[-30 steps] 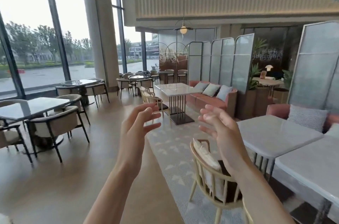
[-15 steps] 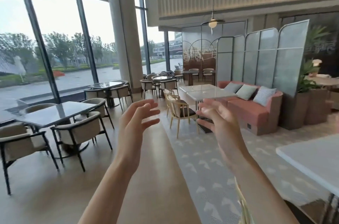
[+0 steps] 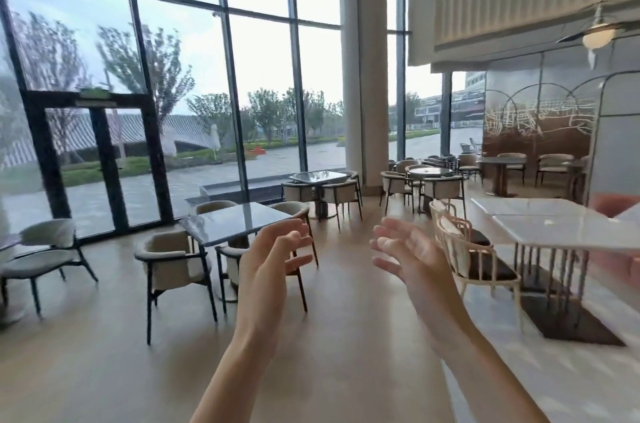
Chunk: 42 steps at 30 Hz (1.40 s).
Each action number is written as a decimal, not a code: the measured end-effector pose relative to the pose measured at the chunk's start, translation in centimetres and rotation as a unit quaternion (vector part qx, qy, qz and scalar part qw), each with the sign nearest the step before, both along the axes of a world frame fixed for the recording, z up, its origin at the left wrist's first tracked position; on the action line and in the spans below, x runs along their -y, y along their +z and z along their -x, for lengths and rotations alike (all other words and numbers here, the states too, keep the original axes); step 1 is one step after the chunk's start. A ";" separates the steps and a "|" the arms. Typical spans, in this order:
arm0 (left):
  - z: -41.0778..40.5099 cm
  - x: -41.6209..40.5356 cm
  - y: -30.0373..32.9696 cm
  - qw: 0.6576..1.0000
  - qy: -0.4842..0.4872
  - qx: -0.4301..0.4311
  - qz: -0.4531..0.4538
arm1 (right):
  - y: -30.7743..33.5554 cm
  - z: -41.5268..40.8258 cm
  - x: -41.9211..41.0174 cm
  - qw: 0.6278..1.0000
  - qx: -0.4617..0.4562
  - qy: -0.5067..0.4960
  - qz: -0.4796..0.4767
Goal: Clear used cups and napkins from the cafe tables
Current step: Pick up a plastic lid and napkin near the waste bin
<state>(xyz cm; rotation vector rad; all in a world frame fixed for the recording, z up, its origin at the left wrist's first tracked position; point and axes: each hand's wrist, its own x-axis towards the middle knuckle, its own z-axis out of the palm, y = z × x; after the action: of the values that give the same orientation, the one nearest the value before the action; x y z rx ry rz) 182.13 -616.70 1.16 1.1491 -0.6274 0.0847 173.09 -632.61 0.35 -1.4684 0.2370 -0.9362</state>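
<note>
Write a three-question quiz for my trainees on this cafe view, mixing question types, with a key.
1. True or false: the left hand holds a cup.
2. Which table has pale spindle-back chairs beside it? A) the dark table B) the white table C) the round table
3. Fill in: both hands are raised with palms facing each other, and the right hand holds ____.

Key
1. False; its fingers are spread and hold nothing.
2. B
3. Nothing
</note>
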 end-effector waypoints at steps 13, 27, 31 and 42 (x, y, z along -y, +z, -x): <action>-21.4 24.7 0.6 0.999 0.015 -0.002 0.030 | 1.6 -24.9 21.6 0.997 -0.002 0.053 0.048; -40.2 41.6 -5.7 0.972 0.211 -0.096 -0.027 | -4.8 -44.6 43.2 0.986 -0.039 0.159 -0.001; -41.2 53.5 -6.3 0.975 0.198 -0.097 -0.025 | -6.0 -45.7 54.2 0.986 -0.050 0.161 -0.007; -40.0 94.7 -7.2 0.992 -0.047 -0.100 -0.061 | -6.1 -39.8 91.3 0.997 -0.060 -0.038 -0.041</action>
<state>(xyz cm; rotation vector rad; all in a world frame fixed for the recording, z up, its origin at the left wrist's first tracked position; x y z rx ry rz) 222.10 -711.38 -6.00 1.2269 -0.5130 -0.1493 212.89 -723.88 -5.78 -1.4500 0.4175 -0.8905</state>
